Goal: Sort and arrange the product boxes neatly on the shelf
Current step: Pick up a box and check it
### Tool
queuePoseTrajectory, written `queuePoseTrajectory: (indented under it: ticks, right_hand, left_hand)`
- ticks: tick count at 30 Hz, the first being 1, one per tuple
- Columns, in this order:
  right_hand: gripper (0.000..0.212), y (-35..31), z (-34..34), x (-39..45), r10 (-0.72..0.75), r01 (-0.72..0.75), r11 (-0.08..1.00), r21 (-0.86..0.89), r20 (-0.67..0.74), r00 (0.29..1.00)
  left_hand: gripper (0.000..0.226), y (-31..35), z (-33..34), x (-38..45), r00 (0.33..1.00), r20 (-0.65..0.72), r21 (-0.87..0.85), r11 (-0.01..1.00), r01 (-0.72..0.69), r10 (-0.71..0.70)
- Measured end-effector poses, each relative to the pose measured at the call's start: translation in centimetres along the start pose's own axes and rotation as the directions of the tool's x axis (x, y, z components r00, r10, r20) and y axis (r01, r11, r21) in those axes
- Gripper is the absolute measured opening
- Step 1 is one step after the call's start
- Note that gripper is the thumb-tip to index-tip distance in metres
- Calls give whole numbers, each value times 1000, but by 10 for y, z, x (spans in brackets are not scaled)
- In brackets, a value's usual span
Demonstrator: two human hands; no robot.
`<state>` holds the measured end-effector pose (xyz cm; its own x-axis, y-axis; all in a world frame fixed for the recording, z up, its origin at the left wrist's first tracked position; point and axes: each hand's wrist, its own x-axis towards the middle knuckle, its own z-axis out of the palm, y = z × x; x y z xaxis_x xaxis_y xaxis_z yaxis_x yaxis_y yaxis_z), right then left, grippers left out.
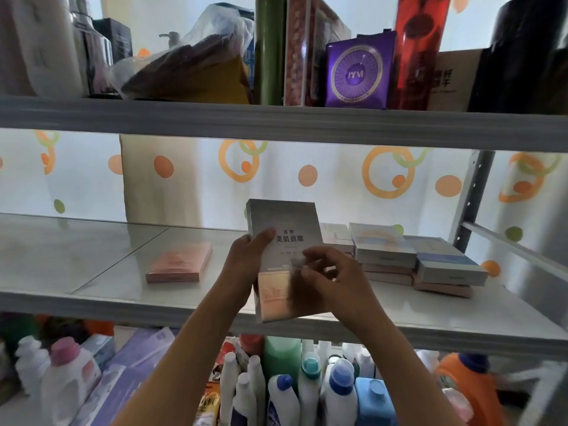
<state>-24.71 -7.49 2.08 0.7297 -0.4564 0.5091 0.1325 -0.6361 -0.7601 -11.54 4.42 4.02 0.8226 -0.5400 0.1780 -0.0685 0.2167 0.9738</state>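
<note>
I hold a tall silver-and-pink product box [284, 222] upright above the front edge of the middle shelf [92, 299]. My left hand [246, 265] grips its left edge, thumb on the front face. My right hand [329, 281] is on the lower right of the front face with curled fingers, pinching at a small piece of clear film or a sticker there. A flat pink box [179, 266] lies alone on the shelf to the left. To the right, several flat boxes [415, 259] lie in uneven stacks, silver and blue ones on top of pink ones.
The upper shelf [276, 124] carries a plastic bag [190, 66], a purple box [359, 75], a red pack and dark containers. Below the middle shelf stand many detergent bottles [310, 392]. A grey metal upright [470, 198] closes the right side. A dotted curtain hangs behind.
</note>
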Motion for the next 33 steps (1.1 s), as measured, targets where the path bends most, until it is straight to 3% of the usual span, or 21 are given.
queuePoseTrajectory:
  ticks: [2,4,7,11,14,16,19,22,25,29,33]
  right_hand:
    - [37,10,-7,2,8,-26,985,-169,-108,994]
    - [53,19,-18,4,87,-118,968,-222,-143,986]
    - [47,27,-27,4,252,-256,966,-43,-83,964]
    - [45,44,-28,-2,323,-321,946,37,-72,944]
    - [49,55,-33,-5,406,-387,909,156,-116,907]
    - [49,64,-28,-7,409,-402,912,79,-157,899]
    - [48,79,-16,-8,447,-456,889,-37,-138,884]
    - [44,86,-13,-3,477,-492,860,-135,-129,869]
    - [40,87,-12,5,440,-465,812,-354,-153,885]
    - [40,91,-12,13,440,-452,724,-521,-157,884]
    - [33,90,-15,13,373,-420,654,-629,-215,903]
  left_hand:
    - [33,-1,6,0,996,54,-25,997,72,-71]
    - [33,-4,14,1,980,126,-77,984,163,-152]
    - [38,-13,28,4,964,157,-78,970,230,-216]
    - [39,-25,51,11,970,4,-48,969,244,-244]
    - [34,-35,51,15,975,-70,270,936,224,-213]
    - [27,-43,46,12,971,-19,444,868,221,-238]
    - [12,-54,39,5,958,50,536,817,214,-283]
    - [16,-64,37,8,978,47,625,770,131,-204]
    - [26,-68,37,12,990,32,705,705,76,-139]
    - [50,-70,36,10,994,58,667,745,27,-89]
    - [51,-73,36,9,993,102,646,763,-19,-62]
